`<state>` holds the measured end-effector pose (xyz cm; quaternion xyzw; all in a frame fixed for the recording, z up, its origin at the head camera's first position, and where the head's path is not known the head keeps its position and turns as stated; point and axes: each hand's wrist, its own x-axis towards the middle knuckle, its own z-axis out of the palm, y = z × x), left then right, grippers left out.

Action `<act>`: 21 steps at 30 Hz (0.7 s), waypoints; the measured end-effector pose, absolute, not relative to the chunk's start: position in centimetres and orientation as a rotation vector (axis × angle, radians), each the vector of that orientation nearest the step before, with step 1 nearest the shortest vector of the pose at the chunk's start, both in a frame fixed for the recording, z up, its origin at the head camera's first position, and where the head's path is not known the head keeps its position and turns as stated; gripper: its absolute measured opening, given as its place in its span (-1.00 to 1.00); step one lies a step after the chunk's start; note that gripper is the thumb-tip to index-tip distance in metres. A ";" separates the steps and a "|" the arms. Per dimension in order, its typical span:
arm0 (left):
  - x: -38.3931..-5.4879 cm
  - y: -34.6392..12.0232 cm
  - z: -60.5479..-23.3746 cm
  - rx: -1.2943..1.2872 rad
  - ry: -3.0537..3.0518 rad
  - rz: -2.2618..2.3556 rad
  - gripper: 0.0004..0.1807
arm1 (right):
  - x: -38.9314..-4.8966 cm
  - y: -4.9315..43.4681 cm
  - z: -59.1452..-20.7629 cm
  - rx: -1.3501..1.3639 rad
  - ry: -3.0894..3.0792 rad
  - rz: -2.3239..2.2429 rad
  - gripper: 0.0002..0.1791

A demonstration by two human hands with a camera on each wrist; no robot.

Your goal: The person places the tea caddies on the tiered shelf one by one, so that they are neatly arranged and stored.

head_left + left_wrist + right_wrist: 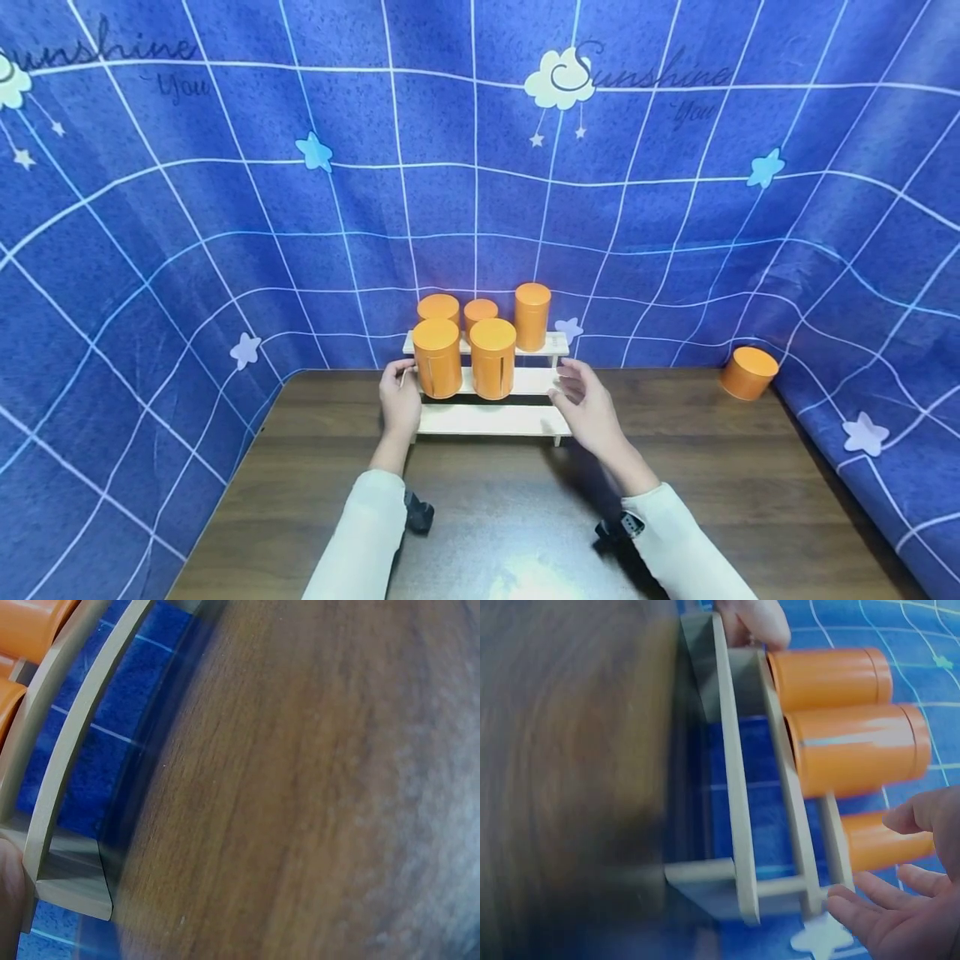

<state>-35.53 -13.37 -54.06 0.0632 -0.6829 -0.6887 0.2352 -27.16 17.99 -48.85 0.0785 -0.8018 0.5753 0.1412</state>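
A pale wooden three-tier rack (491, 421) stands on the table toward the back. Its middle tier carries two tall orange canisters, the left canister (438, 360) and the right canister (492, 360). On the top tier are a tall orange canister (532, 317), a small one (481, 312) and a wide one (438, 307), the last two partly hidden. My left hand (400, 400) pinches the rack's left end at the middle tier. My right hand (588, 408) is at the right end, fingers spread and nothing held; in the right wrist view its fingertips (847, 900) lie right by the tier ends.
Alone at the table's back right corner sits a short orange canister (750, 372). A blue curtain (480, 208) with stars and white lines hangs behind and along both sides of the brown wooden table (300, 500). The rack's lowest tier bears no canisters.
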 end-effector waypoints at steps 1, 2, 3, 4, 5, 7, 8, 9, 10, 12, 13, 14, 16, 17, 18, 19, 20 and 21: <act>-35.5 -13.4 -54.1 0.174 -1.874 -1.893 -0.78 | -27.2 18.5 -48.8 0.224 -2.311 1.654 -0.38; -35.5 -13.4 -54.1 0.175 -1.871 -1.899 -0.78 | -27.1 18.9 -48.7 0.221 -2.306 1.645 -0.40; -35.5 -13.4 -54.1 0.173 -1.867 -1.906 -0.78 | -27.1 19.4 -48.5 0.220 -2.306 1.627 -0.41; -35.5 -13.4 -54.1 0.172 -1.863 -1.913 -0.78 | -27.1 19.8 -48.4 0.218 -2.298 1.619 -0.42; -35.6 -13.4 -54.1 0.170 -1.862 -1.915 -0.78 | -27.0 20.2 -48.2 0.216 -2.288 1.610 -0.43; -35.6 -13.4 -54.2 0.170 -1.862 -1.912 -0.78 | -26.9 20.9 -47.9 0.206 -2.272 1.594 -0.44; -35.6 -13.4 -54.2 0.171 -1.861 -1.913 -0.78 | -26.9 21.3 -47.8 0.199 -2.267 1.583 -0.44; -35.6 -13.4 -54.2 0.173 -1.860 -1.911 -0.78 | -26.9 21.7 -47.6 0.187 -2.261 1.576 -0.45; -35.6 -13.4 -54.2 0.177 -1.862 -1.908 -0.78 | -26.9 22.0 -47.5 0.174 -2.255 1.573 -0.46; -35.6 -13.4 -54.2 0.185 -1.864 -1.905 -0.78 | -26.8 22.7 -47.4 0.137 -2.257 1.546 -0.48; -35.6 -13.4 -54.2 0.187 -1.864 -1.906 -0.78 | -26.8 23.0 -47.4 0.117 -2.260 1.529 -0.49; -35.6 -13.4 -54.2 0.189 -1.864 -1.907 -0.78 | -26.8 23.3 -47.4 0.096 -2.266 1.510 -0.51; -35.6 -13.4 -54.3 0.188 -1.866 -1.905 -0.77 | -26.8 24.0 -47.4 0.057 -2.276 1.466 -0.54; -35.6 -13.4 -54.3 0.185 -1.866 -1.905 -0.77 | -26.8 24.4 -47.4 0.038 -2.278 1.445 -0.55; -35.6 -13.4 -54.3 0.183 -1.867 -1.903 -0.77 | -26.9 24.8 -47.4 0.029 -2.273 1.431 -0.55; -35.6 -13.4 -54.3 0.182 -1.871 -1.899 -0.77 | -27.0 25.2 -47.5 0.016 -2.273 1.410 -0.56; -35.6 -13.4 -54.2 0.183 -1.874 -1.894 -0.77 | -27.0 25.6 -47.5 0.006 -2.272 1.389 -0.56; -35.6 -13.4 -54.2 0.181 -1.874 -1.894 -0.77 | -27.0 26.1 -47.5 -0.005 -2.269 1.369 -0.56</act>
